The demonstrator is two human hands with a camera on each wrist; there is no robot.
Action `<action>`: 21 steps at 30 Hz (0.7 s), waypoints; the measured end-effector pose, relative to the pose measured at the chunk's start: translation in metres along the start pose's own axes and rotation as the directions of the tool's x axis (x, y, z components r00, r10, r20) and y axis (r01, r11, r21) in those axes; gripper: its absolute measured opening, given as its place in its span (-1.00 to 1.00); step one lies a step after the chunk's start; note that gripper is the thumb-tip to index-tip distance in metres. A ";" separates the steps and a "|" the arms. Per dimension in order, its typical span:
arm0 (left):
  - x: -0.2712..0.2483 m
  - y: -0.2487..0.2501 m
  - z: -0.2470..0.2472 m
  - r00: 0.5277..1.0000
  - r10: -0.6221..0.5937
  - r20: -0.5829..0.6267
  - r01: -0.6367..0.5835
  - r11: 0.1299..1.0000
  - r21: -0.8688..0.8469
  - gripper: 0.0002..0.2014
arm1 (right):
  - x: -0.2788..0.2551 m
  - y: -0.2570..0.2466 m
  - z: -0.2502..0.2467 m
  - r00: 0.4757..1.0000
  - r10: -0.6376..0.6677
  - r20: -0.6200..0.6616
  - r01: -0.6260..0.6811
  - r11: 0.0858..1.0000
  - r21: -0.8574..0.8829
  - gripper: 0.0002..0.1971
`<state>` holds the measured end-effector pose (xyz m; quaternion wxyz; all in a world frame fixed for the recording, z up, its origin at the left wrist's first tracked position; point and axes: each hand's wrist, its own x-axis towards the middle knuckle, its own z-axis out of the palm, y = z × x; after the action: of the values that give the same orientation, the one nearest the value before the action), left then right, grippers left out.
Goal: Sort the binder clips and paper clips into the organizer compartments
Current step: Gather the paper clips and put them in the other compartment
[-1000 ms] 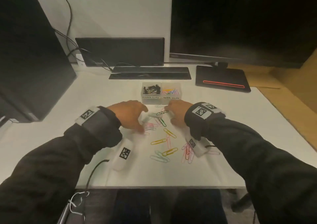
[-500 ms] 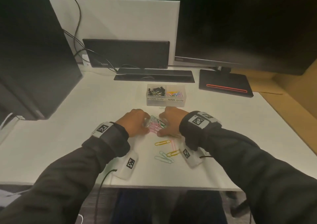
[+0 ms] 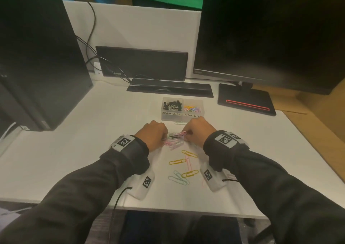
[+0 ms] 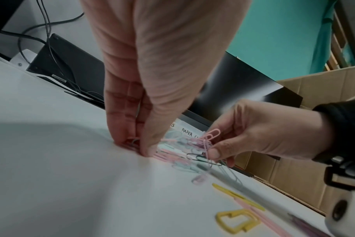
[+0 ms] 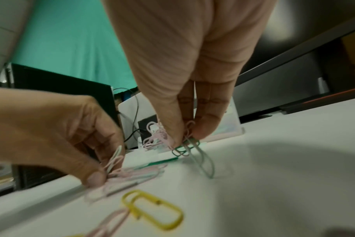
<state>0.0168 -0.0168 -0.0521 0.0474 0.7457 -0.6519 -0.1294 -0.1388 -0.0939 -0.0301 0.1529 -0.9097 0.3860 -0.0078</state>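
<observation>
A clear two-compartment organizer [image 3: 171, 113] stands mid-desk, labelled BINDER CLIPS on the left and PAPER CLIPS on the right; black binder clips [image 3: 172, 103] fill the left compartment, coloured paper clips [image 3: 192, 108] the right. My left hand [image 3: 155, 136] [image 4: 142, 149] pinches a bunch of pink and pale paper clips [image 3: 172, 143] against the desk. My right hand [image 3: 196, 131] [image 5: 184, 137] pinches a lifted cluster of pink, green and grey paper clips [image 5: 184, 144] [image 4: 208, 144]. More loose paper clips [image 3: 184, 166], yellow, pink and mint, lie nearer me.
A monitor [image 3: 270, 29] on its base [image 3: 246, 101] stands at the back right, a dark computer tower [image 3: 37, 57] at the left, a black box [image 3: 141, 64] with cables behind the organizer. One white clip [image 3: 180, 123] lies by the organizer's front. A cardboard box [image 4: 314, 112] sits off the desk's right.
Both hands have drawn together, gathering scattered paper clips into one pile between them. The right hand has lifted a cluster off the desk. The head view has shifted.
</observation>
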 end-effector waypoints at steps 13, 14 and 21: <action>0.007 -0.003 0.004 0.997 0.071 0.012 -0.071 0.993 0.089 -0.83 | 0.005 0.035 -0.047 0.945 0.250 -0.209 -0.216 0.961 0.173 -0.77; 0.007 -0.003 0.005 0.997 0.083 0.006 -0.083 0.991 0.103 -0.82 | 0.011 0.034 -0.052 0.940 0.258 -0.225 -0.223 0.960 0.169 -0.76; 0.007 0.002 0.009 0.995 0.102 0.014 -0.103 0.983 0.154 -0.82 | 0.052 0.022 -0.052 0.933 0.323 -0.156 -0.305 0.944 0.130 -0.68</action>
<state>0.0133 -0.0228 -0.0612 -0.0060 0.7123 -0.6975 -0.0778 -0.1246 -0.1598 0.0078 0.1644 -0.8229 0.5374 -0.0833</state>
